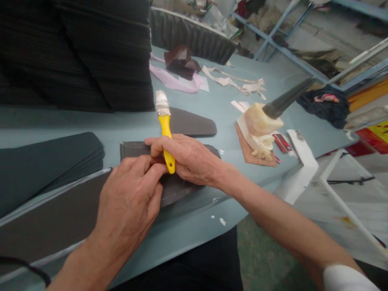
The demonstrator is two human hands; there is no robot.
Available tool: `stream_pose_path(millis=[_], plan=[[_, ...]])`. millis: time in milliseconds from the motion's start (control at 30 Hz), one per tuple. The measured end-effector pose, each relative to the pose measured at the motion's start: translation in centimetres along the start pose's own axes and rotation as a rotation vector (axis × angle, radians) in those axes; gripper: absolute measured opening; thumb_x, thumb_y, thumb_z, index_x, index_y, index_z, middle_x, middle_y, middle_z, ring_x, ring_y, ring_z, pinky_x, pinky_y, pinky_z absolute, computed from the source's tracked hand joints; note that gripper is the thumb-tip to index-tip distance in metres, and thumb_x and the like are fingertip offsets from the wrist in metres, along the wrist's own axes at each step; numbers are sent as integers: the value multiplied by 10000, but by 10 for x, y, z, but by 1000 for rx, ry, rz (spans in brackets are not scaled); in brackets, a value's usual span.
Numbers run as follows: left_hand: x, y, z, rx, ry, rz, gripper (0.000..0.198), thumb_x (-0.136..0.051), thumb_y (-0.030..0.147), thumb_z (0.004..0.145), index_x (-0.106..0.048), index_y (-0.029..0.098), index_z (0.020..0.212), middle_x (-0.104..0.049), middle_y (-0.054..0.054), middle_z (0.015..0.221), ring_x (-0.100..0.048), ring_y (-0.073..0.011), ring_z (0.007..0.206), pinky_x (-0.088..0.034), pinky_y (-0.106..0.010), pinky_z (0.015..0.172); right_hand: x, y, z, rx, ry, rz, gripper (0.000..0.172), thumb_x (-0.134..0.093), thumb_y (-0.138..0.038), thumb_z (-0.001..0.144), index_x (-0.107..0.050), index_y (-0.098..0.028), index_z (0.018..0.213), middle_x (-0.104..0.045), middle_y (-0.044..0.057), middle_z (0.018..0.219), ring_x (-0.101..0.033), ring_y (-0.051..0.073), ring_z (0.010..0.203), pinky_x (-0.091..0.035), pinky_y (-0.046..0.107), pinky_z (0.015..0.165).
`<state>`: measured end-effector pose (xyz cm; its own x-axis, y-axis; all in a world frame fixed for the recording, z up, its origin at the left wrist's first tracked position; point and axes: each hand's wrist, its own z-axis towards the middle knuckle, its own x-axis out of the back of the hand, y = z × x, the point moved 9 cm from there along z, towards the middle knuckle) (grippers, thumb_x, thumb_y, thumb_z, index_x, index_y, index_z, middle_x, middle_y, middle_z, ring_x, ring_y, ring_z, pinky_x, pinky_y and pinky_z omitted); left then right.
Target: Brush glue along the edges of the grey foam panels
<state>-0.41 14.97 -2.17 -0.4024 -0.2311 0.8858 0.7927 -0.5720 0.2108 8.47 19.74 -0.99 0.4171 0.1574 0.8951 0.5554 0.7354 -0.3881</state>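
My right hand (194, 157) is closed around a paintbrush (166, 127) with a yellow handle, its white-coated bristles pointing up and away from me. Under both hands lie dark grey panels (184, 190), thin and flat with rounded ends. My left hand (130, 192) has its fingers curled together on these panels, close beside the right fingers; its fingertips are partly hidden. A long dark panel (60, 206) with whitish edges extends to the left beneath my left wrist. Fanned dark sheets (51, 165) lie beyond it, and a small stack of grey panels (194, 122) sits behind my right hand.
A tall black stack (75, 56) rises at the back left. On the right, a yellowish block with a dark tapered handle (287, 97) stands on brown board (242, 141). Near it are a red box (281, 142) and a bent white piece (303, 161). Fabric scraps (178, 81) lie behind.
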Motion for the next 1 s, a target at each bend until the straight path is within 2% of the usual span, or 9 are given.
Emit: stream_pose_path(millis=[133,233,333,433,567,633,700,833,1000], plan=[[2,2,0,7,22,-8,378,-358,172,1031,-727,227,1092,-730,-111,1050,-630,-337,960,-535,-508,817,0,7,2,33,-50,-78,158,-469,-164,1090,-563,-286,1128,-796,52,1270,-738,206,1218,-568,384,1099],[3,2,0,10,28,-63,367,-391,156,1028,-727,233,1156,-755,-98,1153,-648,-336,997,-539,-511,835,6,8,-13,115,-13,-192,258,-414,-80,1055,-577,-250,1161,-806,82,1292,-747,228,1233,-563,439,1136],[2,1,0,30,15,-97,361,-415,149,1023,-730,237,1177,-768,-86,1185,-666,-341,1029,-541,-520,853,15,7,-37,208,34,-275,330,-439,-30,990,-587,-230,1206,-783,90,1404,-742,257,1299,-535,501,1201],[0,-1,0,57,0,-116,366,-431,168,1014,-747,252,1177,-776,-83,1200,-677,-352,1043,-542,-525,851,27,17,-60,161,58,-332,370,-473,-14,943,-594,-252,1199,-777,69,1426,-739,279,1323,-518,555,1223],[-3,-4,0,100,-32,-121,383,-419,188,1016,-753,271,1183,-780,-79,1220,-680,-355,1060,-540,-530,866,46,21,-81,101,135,-438,326,-516,-37,955,-594,-280,1158,-832,53,1275,-762,294,1282,-549,568,1178],[-2,-3,0,94,-20,-110,384,-414,185,1019,-751,270,1183,-782,-80,1213,-675,-354,1057,-538,-532,869,54,17,-82,80,213,-455,306,-526,-50,974,-598,-278,1165,-842,56,1225,-771,289,1259,-568,540,1146],[-1,-2,0,80,-6,-99,379,-411,182,1026,-747,261,1183,-781,-81,1209,-670,-350,1054,-537,-527,871,54,11,-76,81,254,-406,280,-540,-66,990,-600,-256,1186,-829,85,1280,-778,280,1240,-589,495,1105],[-3,-3,0,64,-9,-110,380,-404,182,1028,-746,251,1181,-775,-82,1209,-673,-341,1059,-546,-515,883,37,1,-54,66,211,-264,217,-541,-97,1022,-618,-242,1165,-791,100,1394,-783,250,1206,-601,420,1048],[-5,-6,1,83,-24,-149,407,-371,217,1023,-751,227,1169,-776,-107,1222,-691,-374,1107,-544,-570,947,32,8,-53,-74,317,-244,140,-581,-191,1051,-614,-215,1185,-832,115,1265,-807,279,1098,-611,422,951]])
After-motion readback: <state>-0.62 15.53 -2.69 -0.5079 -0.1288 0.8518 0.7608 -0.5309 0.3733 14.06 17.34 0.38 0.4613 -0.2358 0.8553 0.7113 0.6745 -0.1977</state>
